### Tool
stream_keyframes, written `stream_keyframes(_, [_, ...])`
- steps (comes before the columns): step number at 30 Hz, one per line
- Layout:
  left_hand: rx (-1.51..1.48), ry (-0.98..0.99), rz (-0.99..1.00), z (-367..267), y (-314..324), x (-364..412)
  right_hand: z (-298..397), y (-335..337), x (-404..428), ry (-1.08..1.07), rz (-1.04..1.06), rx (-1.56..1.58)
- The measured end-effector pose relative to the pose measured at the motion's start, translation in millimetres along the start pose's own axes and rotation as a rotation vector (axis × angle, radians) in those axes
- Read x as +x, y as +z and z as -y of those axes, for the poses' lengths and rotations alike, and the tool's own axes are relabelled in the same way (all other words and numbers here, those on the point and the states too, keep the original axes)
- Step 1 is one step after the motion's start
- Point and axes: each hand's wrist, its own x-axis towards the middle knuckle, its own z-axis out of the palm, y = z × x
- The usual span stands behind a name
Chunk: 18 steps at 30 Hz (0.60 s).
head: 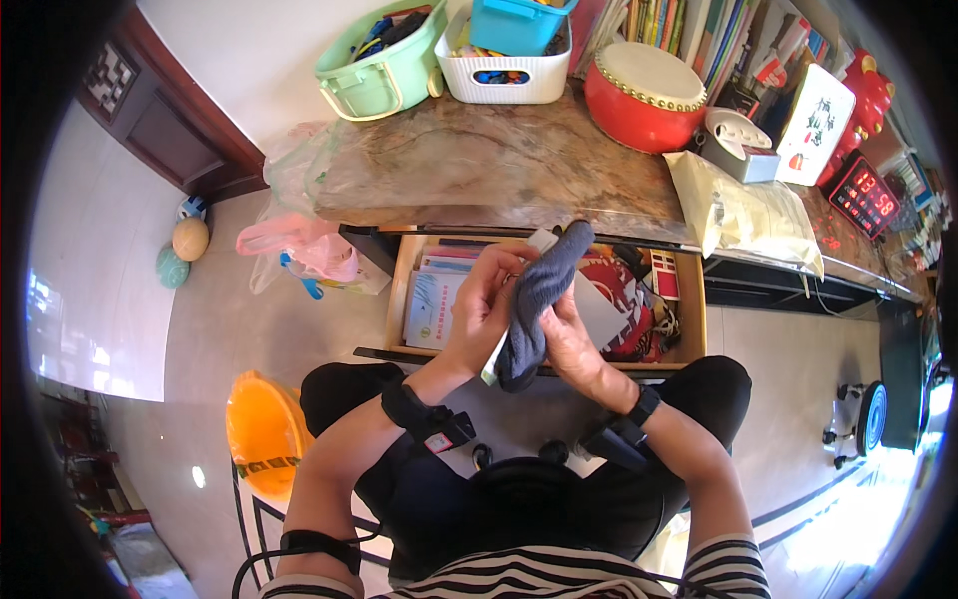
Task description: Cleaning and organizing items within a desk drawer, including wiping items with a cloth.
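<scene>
A dark grey cloth [540,299], perhaps a sock, is held up over an open wooden drawer [696,314]. My left hand [479,307] grips it from the left, together with a white and green flat item [492,359] that shows along its edge. My right hand [572,344] holds the cloth from the right, thumb against it. Below, booklets [430,307] lie in the drawer's left part. A white sheet [599,303] and red patterned items [636,322] fill the right part. The cloth hides the drawer's middle.
On the marble-look desktop [486,165] stand a green bin [382,67], a white basket [509,82], a red drum [645,97], a plastic package [748,217] and a digital clock [864,195]. Plastic bags [299,239] hang at the desk's left end. An orange bucket [262,427] stands at lower left.
</scene>
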Motion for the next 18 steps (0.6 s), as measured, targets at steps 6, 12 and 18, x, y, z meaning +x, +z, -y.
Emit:
stream_keyframes(6, [-0.026,-0.064,-0.067,-3.5,12.8,-0.7,-18.7,2.8,-0.9,-0.188,-0.125,-0.088])
stream_keyframes(12, [0.191,0.122,-0.223,19.4,6.7,-4.8,-8.0,6.3,-2.6,0.142,-0.233,-0.226])
stream_keyframes(18, [0.134,0.039,-0.249,20.7,1.5,-0.7,-10.1,17.1,-24.2,0.117,0.050,-0.067])
